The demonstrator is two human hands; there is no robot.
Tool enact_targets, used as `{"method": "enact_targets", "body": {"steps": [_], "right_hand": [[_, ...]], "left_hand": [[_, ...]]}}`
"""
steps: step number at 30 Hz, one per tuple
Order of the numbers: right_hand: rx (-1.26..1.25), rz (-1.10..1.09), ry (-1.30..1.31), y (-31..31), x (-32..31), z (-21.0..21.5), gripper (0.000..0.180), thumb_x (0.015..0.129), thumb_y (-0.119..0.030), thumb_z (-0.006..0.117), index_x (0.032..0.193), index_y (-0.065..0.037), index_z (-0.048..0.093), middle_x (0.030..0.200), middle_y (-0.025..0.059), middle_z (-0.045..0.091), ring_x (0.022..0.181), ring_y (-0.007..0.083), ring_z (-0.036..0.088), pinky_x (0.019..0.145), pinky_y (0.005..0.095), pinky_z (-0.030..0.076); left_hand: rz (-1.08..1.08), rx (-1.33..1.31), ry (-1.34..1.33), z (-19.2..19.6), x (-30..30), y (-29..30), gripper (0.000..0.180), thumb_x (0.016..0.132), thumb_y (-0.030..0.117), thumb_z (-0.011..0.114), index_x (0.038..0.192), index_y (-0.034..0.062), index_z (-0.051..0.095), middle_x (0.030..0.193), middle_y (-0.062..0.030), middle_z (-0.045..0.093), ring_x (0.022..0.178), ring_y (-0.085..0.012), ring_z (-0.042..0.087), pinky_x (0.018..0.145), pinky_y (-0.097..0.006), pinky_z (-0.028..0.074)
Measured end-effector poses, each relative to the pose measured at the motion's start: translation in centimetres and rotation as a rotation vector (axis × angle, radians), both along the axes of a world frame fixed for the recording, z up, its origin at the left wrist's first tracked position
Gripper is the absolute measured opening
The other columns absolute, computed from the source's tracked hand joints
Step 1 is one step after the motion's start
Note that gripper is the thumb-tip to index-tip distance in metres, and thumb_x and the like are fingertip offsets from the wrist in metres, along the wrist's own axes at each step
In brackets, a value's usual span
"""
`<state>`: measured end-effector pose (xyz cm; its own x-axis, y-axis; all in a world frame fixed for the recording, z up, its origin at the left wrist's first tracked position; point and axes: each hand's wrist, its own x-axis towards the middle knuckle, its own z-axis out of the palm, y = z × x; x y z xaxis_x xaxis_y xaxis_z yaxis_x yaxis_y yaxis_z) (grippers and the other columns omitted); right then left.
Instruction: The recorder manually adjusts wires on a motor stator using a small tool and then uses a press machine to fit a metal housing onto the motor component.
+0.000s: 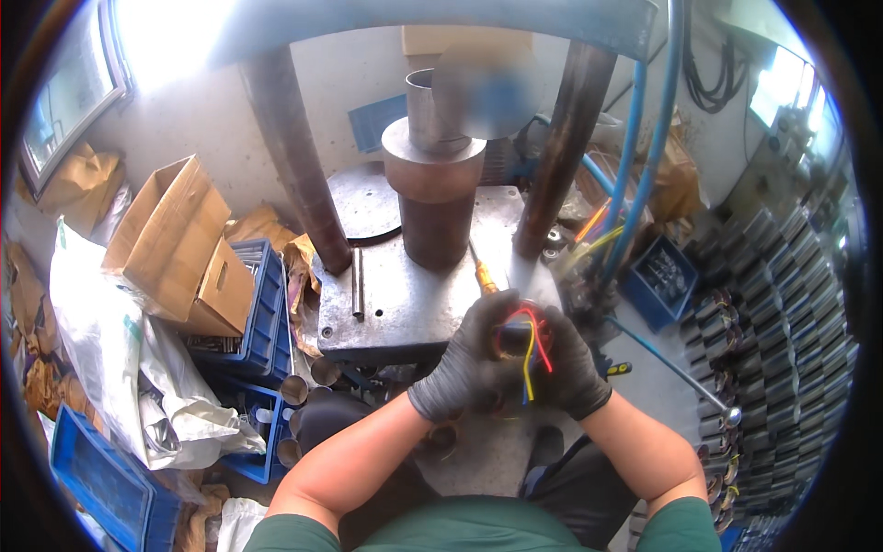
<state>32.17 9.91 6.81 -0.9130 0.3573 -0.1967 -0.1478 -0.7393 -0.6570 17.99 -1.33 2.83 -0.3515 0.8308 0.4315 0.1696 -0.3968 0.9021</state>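
Steel press (395,324): the largest thing on my feed; its plate bore a stepped metal column (440,225), part of whose upper end I saw only as a blur;
Stacked cylinders (782,304): rows of metal pieces filled the right side; I could not tell finished from unfinished;
Left hand (473,348): dark-gloved; fingers curled round the part's left side, their undersides hidden from me;
Right hand (575,366): gloved likewise; fingers wrapped its right side;
Round part (511,342): between both hands, at the plate's front edge, off the column; I judged its handling under way, not finished;
Yellow-handled tool (485,279): just beyond the left fingers; contact unclear;
Coloured wires (530,361): red, yellow and blue; attached, ends loose; joining them to anything looked undone
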Motion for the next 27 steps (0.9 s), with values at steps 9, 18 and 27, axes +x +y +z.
{"method": "enact_targets", "body": {"steps": [9, 18, 27], "right_hand": [[0.426, 0.014, -0.065, -0.6, -0.8, -0.4, 0.043, 0.107, -0.032, 0.056, 0.14, -0.005, 0.054, 0.132, 0.0119, 0.065, 0.12, 0.0215, 0.064, 0.109, 0.0357, 0.05], [0.042, -0.022, 0.006, -0.6, -1.9, -1.5, 0.069, 0.093, -0.048, 0.067, 0.143, -0.002, 0.057, 0.132, 0.0152, 0.068, 0.121, 0.0277, 0.067, 0.112, 0.0429, 0.051], [-0.162, -0.099, 0.13, -0.2, -2.6, -0.6, 0.066, 0.095, -0.047, 0.064, 0.145, -0.005, 0.056, 0.138, 0.016, 0.066, 0.127, 0.0314, 0.065, 0.115, 0.0467, 0.049]], "left_hand": [[0.42, -0.208, 0.278, 1.5, -0.8, -0.6, 0.034, 0.093, 0.007, 0.076, 0.126, 0.003, 0.069, 0.117, -0.0127, 0.065, 0.102, -0.0211, 0.068, 0.091, -0.034, 0.058], [0.196, -0.043, -0.59, 0.7, -1.3, -0.4, 0.027, 0.106, 0.015, 0.062, 0.128, 0.0002, 0.069, 0.113, -0.0085, 0.075, 0.103, -0.0157, 0.069, 0.095, -0.032, 0.056], [0.499, 0.098, 0.458, 1.6, -0.1, -0.3, 0.097, 0.071, 0.023, 0.092, 0.152, 0.0047, 0.042, 0.135, -0.0235, 0.057, 0.123, -0.0438, 0.057, 0.109, -0.052, 0.046]]}}
